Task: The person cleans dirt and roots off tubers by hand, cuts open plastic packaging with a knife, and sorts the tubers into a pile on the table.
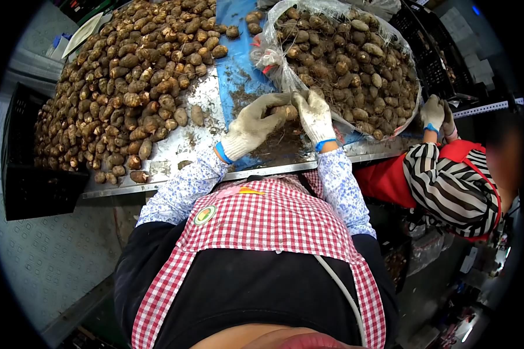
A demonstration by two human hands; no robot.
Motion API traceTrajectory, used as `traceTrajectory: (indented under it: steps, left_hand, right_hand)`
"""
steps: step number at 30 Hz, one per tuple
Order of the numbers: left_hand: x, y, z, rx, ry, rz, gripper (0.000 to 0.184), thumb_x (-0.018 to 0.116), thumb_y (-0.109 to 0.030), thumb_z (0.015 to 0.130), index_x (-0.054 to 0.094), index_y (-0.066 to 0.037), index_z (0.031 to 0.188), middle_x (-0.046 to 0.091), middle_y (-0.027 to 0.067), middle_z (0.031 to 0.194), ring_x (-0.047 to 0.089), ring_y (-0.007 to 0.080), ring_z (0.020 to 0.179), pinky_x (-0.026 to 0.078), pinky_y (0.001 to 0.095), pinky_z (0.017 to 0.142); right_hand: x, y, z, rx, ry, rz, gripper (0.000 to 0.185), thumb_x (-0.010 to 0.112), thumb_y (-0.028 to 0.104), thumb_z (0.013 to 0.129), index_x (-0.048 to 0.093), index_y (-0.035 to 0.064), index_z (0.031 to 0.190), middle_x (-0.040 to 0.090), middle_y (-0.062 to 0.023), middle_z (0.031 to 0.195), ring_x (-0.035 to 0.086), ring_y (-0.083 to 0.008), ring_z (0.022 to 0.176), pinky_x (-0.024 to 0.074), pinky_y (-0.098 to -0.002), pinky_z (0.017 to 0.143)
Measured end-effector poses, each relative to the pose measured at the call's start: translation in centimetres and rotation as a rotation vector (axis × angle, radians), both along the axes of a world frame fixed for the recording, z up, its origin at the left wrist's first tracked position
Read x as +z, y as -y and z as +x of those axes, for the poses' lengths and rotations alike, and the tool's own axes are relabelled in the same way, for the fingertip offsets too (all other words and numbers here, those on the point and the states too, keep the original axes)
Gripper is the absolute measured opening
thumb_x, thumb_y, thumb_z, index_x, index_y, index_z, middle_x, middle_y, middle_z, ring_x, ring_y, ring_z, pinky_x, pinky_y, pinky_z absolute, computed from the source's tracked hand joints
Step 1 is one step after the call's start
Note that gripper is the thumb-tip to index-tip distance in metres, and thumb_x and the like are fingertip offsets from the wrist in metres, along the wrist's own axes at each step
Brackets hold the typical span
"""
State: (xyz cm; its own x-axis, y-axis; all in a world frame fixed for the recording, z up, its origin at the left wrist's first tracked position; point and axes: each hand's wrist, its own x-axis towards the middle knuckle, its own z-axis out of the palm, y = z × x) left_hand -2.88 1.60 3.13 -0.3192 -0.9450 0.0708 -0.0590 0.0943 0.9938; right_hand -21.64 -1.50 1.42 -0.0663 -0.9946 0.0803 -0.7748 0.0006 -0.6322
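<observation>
My left hand [255,125], in a dirty whitish glove with a blue cuff, is closed around a brown root tuber [285,111] above the table's front part. Close beside it on the right, my right hand [313,116] wears a matching glove, its fingers pressed together near the tuber's end; what they pinch is too small to make out. Behind my right hand lies an open clear plastic bag [285,72] full of brown, hairy tubers [355,72]. A large heap of tubers [128,81] covers the table's left side.
Blue sheeting [234,58] and loose soil lie between heap and bag. A black crate [41,186] stands at the left table edge, another black crate [428,52] at the back right. A co-worker in a striped top [448,180] is at the right, gloved hands [438,116] by the bag.
</observation>
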Motion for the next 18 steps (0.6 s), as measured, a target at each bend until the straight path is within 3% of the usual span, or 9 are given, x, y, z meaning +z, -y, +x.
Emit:
traceTrajectory:
  steps: [2, 3, 5, 7, 10, 14, 16, 17, 18]
  left_hand:
    - [-0.7, 0.5, 0.1, 0.015, -0.161, -0.046, 0.029, 0.061, -0.014, 0.096, 0.059, -0.002, 0.122, 0.064, 0.0085, 0.113, 0.056, 0.0073, 0.086, 0.051, 0.0246, 0.074]
    - [-0.5, 0.5, 0.4, 0.054, -0.215, 0.010, 0.027, 0.061, -0.006, 0.094, 0.061, 0.000, 0.120, 0.065, 0.0084, 0.115, 0.055, 0.0087, 0.082, 0.050, 0.0242, 0.074]
    - [-0.3, 1.3, 1.2, -0.026, -0.256, 0.140, 0.026, 0.058, 0.000, 0.091, 0.062, 0.001, 0.117, 0.066, 0.0096, 0.114, 0.057, 0.0104, 0.083, 0.051, 0.0248, 0.076]
    - [-0.3, 0.9, 1.2, -0.061, -0.178, 0.212, 0.020, 0.055, -0.004, 0.094, 0.066, 0.002, 0.110, 0.068, 0.0111, 0.110, 0.064, 0.0130, 0.090, 0.054, 0.0249, 0.080]
    - [-1.2, 0.9, -0.3, -0.009, -0.180, 0.179, 0.019, 0.055, -0.005, 0.094, 0.067, 0.000, 0.107, 0.069, 0.0091, 0.102, 0.064, 0.0098, 0.077, 0.054, 0.0224, 0.069]
    - [-0.4, 2.3, -1.3, 0.219, -0.164, 0.145, 0.022, 0.051, -0.003, 0.096, 0.063, 0.002, 0.114, 0.068, 0.0130, 0.108, 0.064, 0.0149, 0.093, 0.053, 0.0259, 0.080]
    - [-2.3, 3.6, -1.7, 0.284, -0.107, -0.035, 0.022, 0.052, -0.009, 0.098, 0.064, 0.001, 0.114, 0.069, 0.0108, 0.103, 0.065, 0.0134, 0.085, 0.054, 0.0248, 0.075]
    - [-2.5, 3.7, -2.2, 0.276, -0.159, -0.010, 0.021, 0.053, -0.010, 0.098, 0.066, 0.000, 0.112, 0.069, 0.0100, 0.101, 0.065, 0.0135, 0.084, 0.054, 0.0253, 0.074]
    - [-2.6, 3.9, -2.5, 0.269, -0.211, 0.017, 0.020, 0.054, -0.012, 0.097, 0.067, -0.002, 0.110, 0.070, 0.0092, 0.099, 0.065, 0.0136, 0.082, 0.053, 0.0258, 0.074]
  right_hand:
    - [-1.2, -0.1, -1.4, -0.001, 0.266, -0.014, 0.045, 0.049, 0.042, 0.099, 0.064, -0.0001, 0.095, 0.067, -0.0161, 0.079, 0.067, -0.0263, 0.071, 0.0525, -0.0379, 0.063]
    - [-0.3, -0.8, -1.4, -0.097, 0.726, 0.336, 0.049, 0.047, 0.047, 0.100, 0.066, 0.0017, 0.093, 0.066, -0.0129, 0.078, 0.067, -0.0201, 0.066, 0.0540, -0.0307, 0.055]
    - [0.2, -2.8, -0.9, 0.248, 0.953, 0.161, 0.045, 0.052, 0.046, 0.098, 0.061, 0.0030, 0.107, 0.068, -0.0109, 0.084, 0.066, -0.0148, 0.063, 0.0537, -0.0253, 0.051]
    - [1.0, -3.7, 0.3, 0.243, 0.792, 0.267, 0.035, 0.056, 0.034, 0.098, 0.057, 0.0031, 0.115, 0.067, -0.0093, 0.090, 0.064, -0.0126, 0.063, 0.0525, -0.0226, 0.053]
    - [2.0, -4.4, 1.6, 0.127, 0.657, 0.308, 0.031, 0.058, 0.023, 0.098, 0.055, 0.0023, 0.120, 0.066, -0.0079, 0.095, 0.065, -0.0092, 0.068, 0.0525, -0.0216, 0.054]
    - [0.9, -5.0, 2.7, 0.124, 0.892, 0.184, 0.033, 0.063, 0.015, 0.093, 0.055, 0.0016, 0.121, 0.067, -0.0091, 0.101, 0.066, -0.0156, 0.088, 0.0549, -0.0271, 0.071]
    - [0.2, -5.3, 3.6, 0.224, 0.891, -0.023, 0.036, 0.066, 0.011, 0.090, 0.054, 0.0008, 0.123, 0.067, -0.0111, 0.107, 0.066, -0.0203, 0.098, 0.0544, -0.0309, 0.081]
    - [1.6, -5.7, 3.6, 0.145, 0.506, 0.046, 0.044, 0.070, 0.010, 0.086, 0.053, -0.0002, 0.125, 0.066, -0.0145, 0.115, 0.062, -0.0249, 0.107, 0.0497, -0.0345, 0.093]
    - [1.2, -5.8, 3.3, 0.156, 0.532, 0.033, 0.044, 0.070, 0.009, 0.086, 0.053, -0.0002, 0.126, 0.065, -0.0152, 0.116, 0.062, -0.0247, 0.107, 0.0497, -0.0345, 0.093]
